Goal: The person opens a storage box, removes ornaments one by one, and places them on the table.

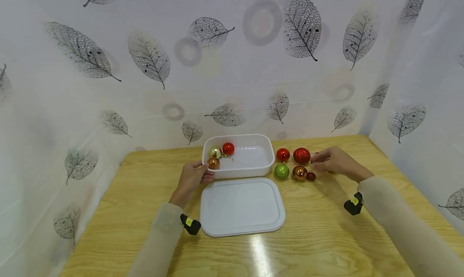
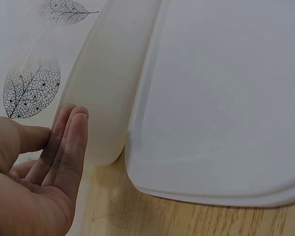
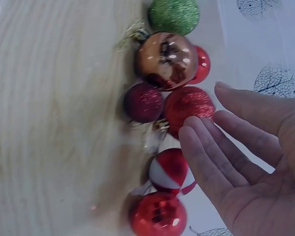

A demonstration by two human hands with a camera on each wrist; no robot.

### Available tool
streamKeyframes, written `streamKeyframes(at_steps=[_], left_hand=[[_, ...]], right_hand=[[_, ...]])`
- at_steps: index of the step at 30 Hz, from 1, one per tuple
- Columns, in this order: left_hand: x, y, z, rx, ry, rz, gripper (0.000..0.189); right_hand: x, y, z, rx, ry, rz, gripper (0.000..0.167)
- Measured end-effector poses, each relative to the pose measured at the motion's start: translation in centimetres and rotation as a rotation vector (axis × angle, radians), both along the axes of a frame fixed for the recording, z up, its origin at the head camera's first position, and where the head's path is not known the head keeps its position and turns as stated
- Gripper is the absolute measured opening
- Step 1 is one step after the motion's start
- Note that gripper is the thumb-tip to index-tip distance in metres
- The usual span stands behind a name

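Your left hand (image 1: pixel 192 176) pinches the white box (image 1: pixel 239 173) at its near-left corner; your right hand (image 1: pixel 335 162), fingers loosely extended, is by the glittery red ball (image 1: pixel 301 155) (contact unclear), near the desk's (image 1: pixel 145 200) far edge.

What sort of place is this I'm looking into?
Probably a staged indoor recording spot rather than an ordinary room: a wood-grain table backed and flanked by leaf-printed sheeting, and a small black device at each wrist.
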State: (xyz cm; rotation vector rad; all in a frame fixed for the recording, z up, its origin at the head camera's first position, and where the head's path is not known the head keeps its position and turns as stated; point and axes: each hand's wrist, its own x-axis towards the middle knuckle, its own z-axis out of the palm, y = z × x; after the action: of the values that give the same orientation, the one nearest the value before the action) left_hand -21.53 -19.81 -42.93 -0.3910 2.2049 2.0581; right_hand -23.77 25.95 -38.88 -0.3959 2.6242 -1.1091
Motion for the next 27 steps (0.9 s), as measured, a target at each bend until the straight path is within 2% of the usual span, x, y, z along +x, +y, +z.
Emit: streamKeyframes(at_steps=[10, 15, 21, 27], left_hand=[[0.1, -0.1, 0.2, -0.001, -0.009, -0.007, 0.037], [0.1, 0.0, 0.2, -0.007, -0.016, 0.000, 0.037], [0.1, 0.1, 0.2, -0.011, -0.021, 0.006, 0.037], [0.1, 0.1, 0.3, -0.017, -0.025, 0.010, 0.036]], right_hand=[[-1.3, -3.6, 2.7, -0.016, -0.018, -0.007, 0.043], [-1.9, -6.0, 3.7, -0.009, 0.019, 0.010, 0.042], [-2.9, -9.0, 3.6, -0.032, 0.101, 0.074, 0.034], [-3.7, -12.4, 3.1, -0.091, 0.071, 0.121, 0.034]])
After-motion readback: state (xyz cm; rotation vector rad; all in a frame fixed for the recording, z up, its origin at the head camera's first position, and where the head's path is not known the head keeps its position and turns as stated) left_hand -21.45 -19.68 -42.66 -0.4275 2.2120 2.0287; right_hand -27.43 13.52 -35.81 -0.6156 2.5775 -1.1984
